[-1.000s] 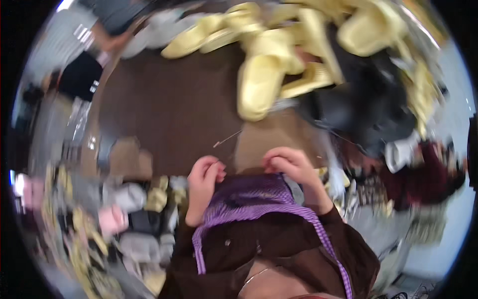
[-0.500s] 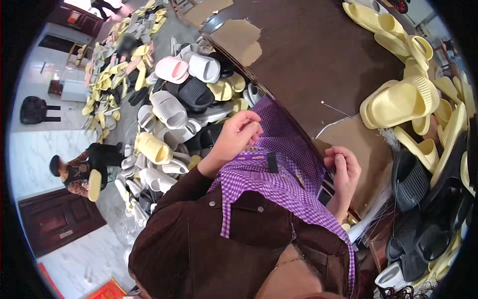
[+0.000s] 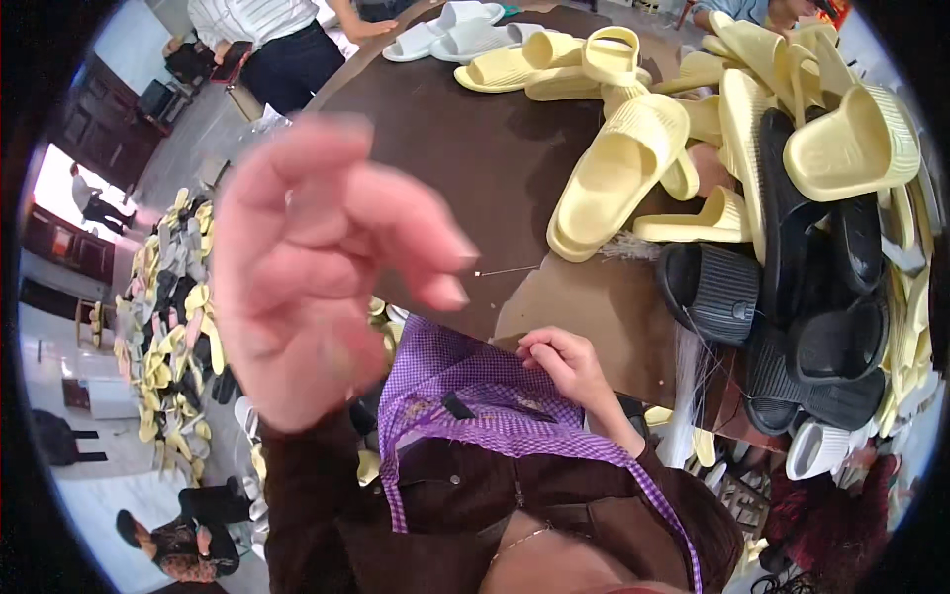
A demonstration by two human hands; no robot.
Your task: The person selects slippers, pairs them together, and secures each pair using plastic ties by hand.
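Observation:
My left hand (image 3: 307, 267) is raised high and close, blurred by motion. Its fingers are curled, with a gap between thumb and forefinger, and nothing shows in it. Lower down, my right hand (image 3: 567, 364) is closed in a pinch at the table's near edge, over the purple checked apron (image 3: 445, 381). What it pinches, if anything, is too small to make out. On the brown table (image 3: 435, 148), a thin needle-like rod with a pale tip (image 3: 478, 273) lies beyond my hands. Cardboard (image 3: 569, 297) covers the tabletop close to my right hand.
Yellow slippers (image 3: 618, 168) and black slippers (image 3: 712, 287) are heaped at the right. A bundle of white threads (image 3: 688, 396) hangs beside them. Grey slippers (image 3: 460, 30) sit at the far edge, near a standing person (image 3: 282, 49). More slippers (image 3: 168, 346) cover the floor at left.
My left hand has swung up from the apron towards my head. My right hand has stayed low, pinched near the apron. The view has turned towards the slippers at right.

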